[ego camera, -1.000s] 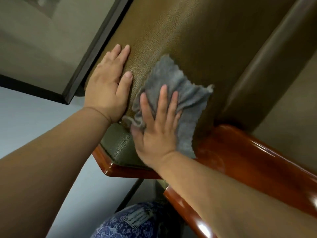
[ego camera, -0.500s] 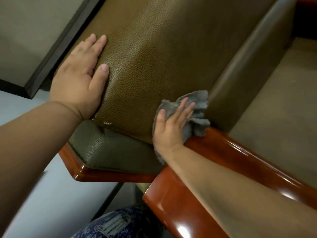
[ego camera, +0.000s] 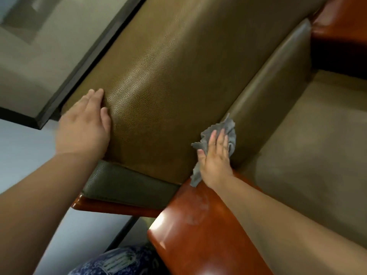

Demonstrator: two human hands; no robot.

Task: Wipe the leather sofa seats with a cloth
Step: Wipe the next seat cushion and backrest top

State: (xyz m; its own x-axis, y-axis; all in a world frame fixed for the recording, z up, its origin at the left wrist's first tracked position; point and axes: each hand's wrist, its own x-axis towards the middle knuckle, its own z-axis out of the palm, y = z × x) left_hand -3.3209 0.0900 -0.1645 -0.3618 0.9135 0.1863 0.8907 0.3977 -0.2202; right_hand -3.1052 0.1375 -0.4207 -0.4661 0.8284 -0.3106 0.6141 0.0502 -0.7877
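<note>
The olive-brown leather sofa back cushion point(ego camera: 178, 96) fills the middle of the view, with the seat point(ego camera: 317, 145) at the right. My left hand point(ego camera: 85, 130) lies flat, fingers together, on the cushion's left edge and holds nothing. My right hand point(ego camera: 216, 155) presses a crumpled grey cloth point(ego camera: 230, 130) against the lower right corner of the back cushion, just above the glossy red-brown wooden armrest point(ego camera: 198, 225). Part of the cloth is hidden under my palm.
A dark-framed panel point(ego camera: 85, 62) runs along the wall behind the sofa at the upper left. A darker leather pad point(ego camera: 127, 185) on a wooden ledge sits below the cushion. A blue-and-white patterned object point(ego camera: 119, 261) shows at the bottom edge. Grey floor lies at the left.
My right hand slid the cloth from the cushion's middle down and right to the corner by the armrest, bunching it up. My left hand stayed on the cushion's left edge.
</note>
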